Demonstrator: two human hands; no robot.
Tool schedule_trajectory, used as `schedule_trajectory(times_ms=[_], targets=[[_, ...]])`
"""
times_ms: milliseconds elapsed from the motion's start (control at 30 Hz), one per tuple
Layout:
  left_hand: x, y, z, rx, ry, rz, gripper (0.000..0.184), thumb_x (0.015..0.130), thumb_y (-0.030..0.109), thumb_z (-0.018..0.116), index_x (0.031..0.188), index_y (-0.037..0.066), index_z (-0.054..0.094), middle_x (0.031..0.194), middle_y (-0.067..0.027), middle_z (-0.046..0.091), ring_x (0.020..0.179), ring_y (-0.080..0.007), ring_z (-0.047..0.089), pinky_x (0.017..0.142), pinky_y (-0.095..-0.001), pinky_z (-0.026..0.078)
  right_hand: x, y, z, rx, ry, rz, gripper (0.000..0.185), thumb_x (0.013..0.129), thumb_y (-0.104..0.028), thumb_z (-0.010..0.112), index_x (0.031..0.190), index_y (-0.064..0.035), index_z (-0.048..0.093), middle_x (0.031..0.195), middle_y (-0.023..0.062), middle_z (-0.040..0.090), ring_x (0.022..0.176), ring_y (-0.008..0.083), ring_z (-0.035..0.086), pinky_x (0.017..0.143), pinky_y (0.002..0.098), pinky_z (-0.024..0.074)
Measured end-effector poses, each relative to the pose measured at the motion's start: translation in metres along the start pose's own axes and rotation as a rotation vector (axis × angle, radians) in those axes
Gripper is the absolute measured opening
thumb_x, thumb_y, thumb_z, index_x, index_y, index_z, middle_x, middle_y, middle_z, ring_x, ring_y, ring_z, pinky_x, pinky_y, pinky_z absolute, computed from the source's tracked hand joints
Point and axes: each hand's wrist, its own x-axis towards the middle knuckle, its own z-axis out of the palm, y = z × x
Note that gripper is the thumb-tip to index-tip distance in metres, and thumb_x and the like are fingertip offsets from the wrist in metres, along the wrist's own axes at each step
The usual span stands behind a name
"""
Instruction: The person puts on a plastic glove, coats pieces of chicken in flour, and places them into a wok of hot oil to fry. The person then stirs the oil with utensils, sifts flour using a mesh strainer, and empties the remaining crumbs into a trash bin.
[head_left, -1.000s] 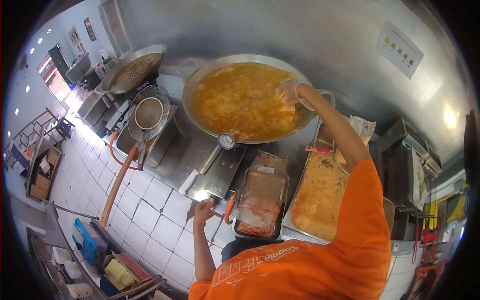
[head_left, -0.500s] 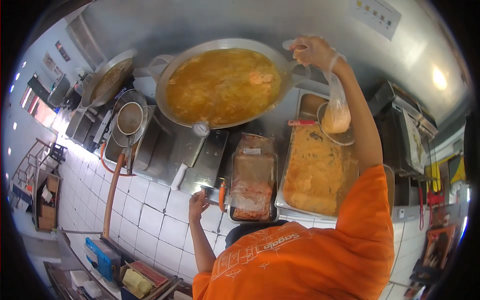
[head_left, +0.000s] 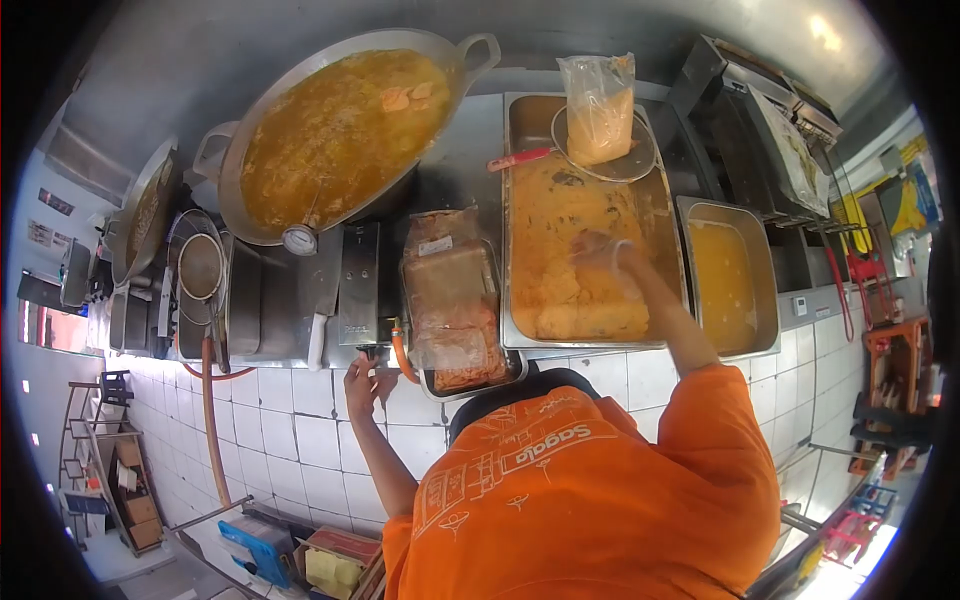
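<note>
Below the front of the burner, my left hand (head_left: pixel 361 388) has its fingers closed at a small dark stove knob (head_left: pixel 372 352). My right hand (head_left: pixel 598 250), in what looks like a thin clear glove, is blurred over a metal tray (head_left: pixel 512 290) of orange-coloured coating (head_left: pixel 565 285); its fingers are smeared by motion. A clear bag of orange powder (head_left: pixel 600 125) stands on a round strainer (head_left: pixel 645 160) at the tray's far end. Beside it lies a red handle (head_left: pixel 520 159). A large wok (head_left: pixel 228 190) holds bubbling oil with several pale orange pieces (head_left: pixel 405 97) floating in it.
A dial thermometer (head_left: pixel 299 239) rests at the wok's rim. Bagged raw meat (head_left: pixel 455 300) sits in a pan between burner and tray. A white-handled knife (head_left: pixel 317 340) lies left. On the right is a pan of yellow liquid (head_left: pixel 725 275). A long-handled strainer (head_left: pixel 200 268) hangs farther left.
My right hand has dropped from beside the wok's right handle to over the coating tray. The view has swung right, bringing the yellow liquid into sight. My left hand stays at the knob.
</note>
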Motion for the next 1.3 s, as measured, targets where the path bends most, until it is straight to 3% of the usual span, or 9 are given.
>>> schedule_trajectory(times_ms=[133,333,433,533,600,700,800,1133,1300], targets=[[0.001,-0.006,-0.001,-0.004,0.008,-0.002,0.055,0.086,0.047,0.052,0.122,0.008,0.042,0.115,-0.002,0.055,0.06,-0.0062,0.033,0.07,-0.0272,0.048,-0.007,-0.056,0.029,-0.016,0.219,0.224,0.063,0.069,-0.043,0.064,0.114,-0.001,0.051,0.113,0.0172,0.055,0.102,0.0295,0.055,0.084,0.0345,0.0452],[-0.004,-0.001,0.003,-0.004,0.025,0.016,0.057,0.086,0.047,0.053,0.122,0.006,0.042,0.116,-0.0025,0.054,0.061,-0.0065,0.034,0.072,-0.0284,0.049,-0.007,-0.061,0.026,-0.074,0.206,-0.11,0.071,0.065,-0.048,0.067,0.112,0.003,0.052,0.109,0.0216,0.056,0.102,0.0297,0.056,0.082,0.0364,0.0457],[-0.001,-0.002,0.001,-0.003,0.014,0.009,0.057,0.086,0.047,0.053,0.123,0.006,0.041,0.115,-0.0021,0.055,0.061,-0.0065,0.034,0.073,-0.0289,0.049,-0.009,-0.067,0.002,0.07,-0.201,0.292,0.067,0.063,-0.044,0.071,0.106,0.0052,0.054,0.099,0.021,0.059,0.092,0.0297,0.059,0.075,0.0371,0.0461],[-0.002,-0.002,0.002,-0.004,0.027,0.018,0.058,0.085,0.047,0.054,0.123,0.006,0.041,0.115,-0.002,0.055,0.061,-0.0065,0.034,0.074,-0.0295,0.049,-0.014,-0.059,0.007,-0.159,-0.157,0.068,0.06,0.064,-0.043,0.07,0.097,0.0049,0.059,0.086,0.0188,0.062,0.081,0.0288,0.06,0.07,0.0377,0.0451],[-0.001,-0.003,0.003,-0.014,0.03,0.008,0.058,0.085,0.048,0.054,0.124,0.006,0.041,0.115,-0.002,0.055,0.061,-0.0065,0.034,0.074,-0.0297,0.049,-0.015,-0.052,0.015,0.205,-0.025,-0.032,0.057,0.065,-0.043,0.069,0.098,0.0029,0.059,0.089,0.0177,0.062,0.082,0.0277,0.06,0.07,0.0367,0.0455],[0.002,-0.004,0.001,-0.02,0.03,0.008,0.058,0.085,0.048,0.053,0.123,0.006,0.041,0.114,-0.002,0.055,0.061,-0.0064,0.034,0.074,-0.0298,0.049,-0.006,-0.054,0.031,0.085,-0.055,-0.296,0.059,0.065,-0.041,0.071,0.105,-0.0006,0.056,0.095,0.0165,0.06,0.085,0.0253,0.059,0.069,0.0347,0.0459],[0.0,-0.002,0.002,-0.014,0.031,0.007,0.056,0.085,0.048,0.053,0.122,0.006,0.042,0.115,-0.0017,0.055,0.06,-0.0063,0.034,0.074,-0.0296,0.049,0.009,-0.047,0.045,0.079,-0.188,-0.044,0.056,0.064,-0.033,0.074,0.105,-0.0019,0.054,0.095,0.0132,0.058,0.089,0.0223,0.057,0.069,0.0326,0.0462],[0.0,-0.003,0.003,-0.025,0.029,0.003,0.055,0.084,0.049,0.054,0.12,0.008,0.044,0.117,-0.001,0.054,0.061,-0.0062,0.032,0.075,-0.0281,0.048,-0.011,-0.026,0.004,0.413,0.133,-0.266,0.059,0.061,-0.029,0.077,0.108,-0.0028,0.053,0.105,0.0132,0.056,0.099,0.0234,0.055,0.085,0.0315,0.0435],[0.0,-0.003,0.003,-0.016,0.038,0.006,0.054,0.085,0.048,0.054,0.121,0.008,0.044,0.117,-0.0003,0.054,0.062,-0.0064,0.033,0.075,-0.0288,0.048,-0.004,-0.018,0.037,-0.069,0.279,-0.276,0.047,0.064,-0.031,0.073,0.103,-0.009,0.058,0.101,0.0112,0.057,0.099,0.0261,0.055,0.087,0.0329,0.0432]])
